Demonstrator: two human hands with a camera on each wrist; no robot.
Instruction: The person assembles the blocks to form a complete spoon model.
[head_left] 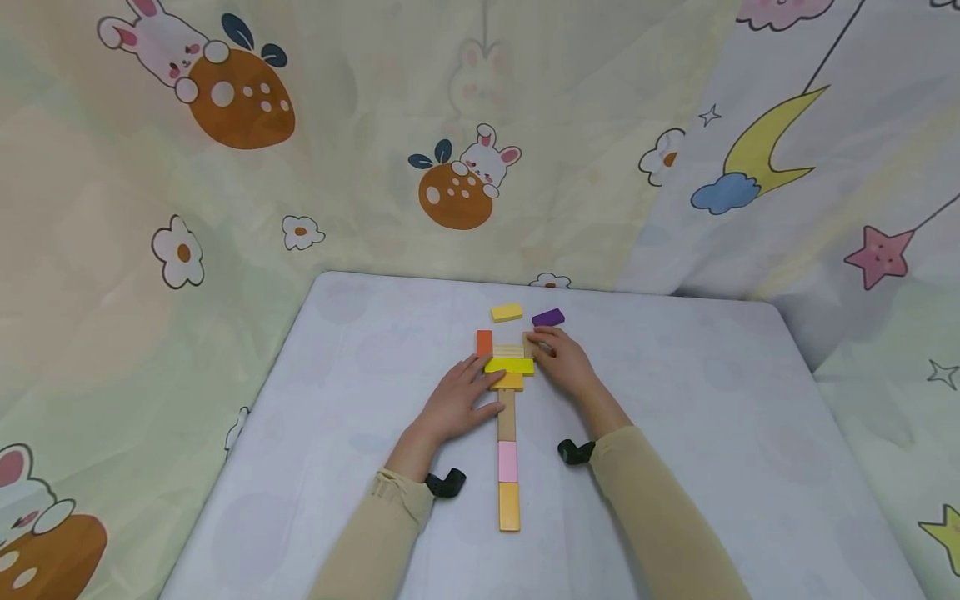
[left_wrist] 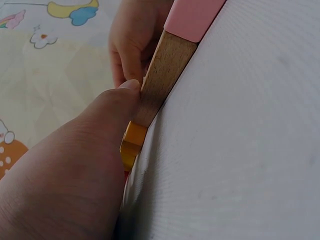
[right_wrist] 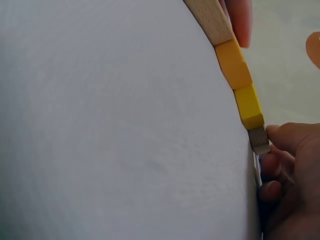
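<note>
Flat wooden blocks lie joined in a T-like shape on the table. The stem runs from an orange-yellow block (head_left: 509, 507) through a pink block (head_left: 507, 462) and a plain wood block (head_left: 507, 415) to a short orange-yellow block (head_left: 508, 382) and a bright yellow block (head_left: 510, 366). My left hand (head_left: 455, 402) rests beside the stem, fingers spread, fingertips touching the yellow blocks. At the far end, my right hand (head_left: 564, 363) pinches a small natural wood block (right_wrist: 259, 139) with thumb and fingers. An orange-red block (head_left: 484, 342) stands at the opposite side, with pale wood (head_left: 508, 351) between.
Beyond the arrangement lie a loose yellow block (head_left: 507, 312) and a purple block (head_left: 548, 317), near the far edge of the white table (head_left: 360, 350). A printed cloth (head_left: 360, 150) hangs behind the table.
</note>
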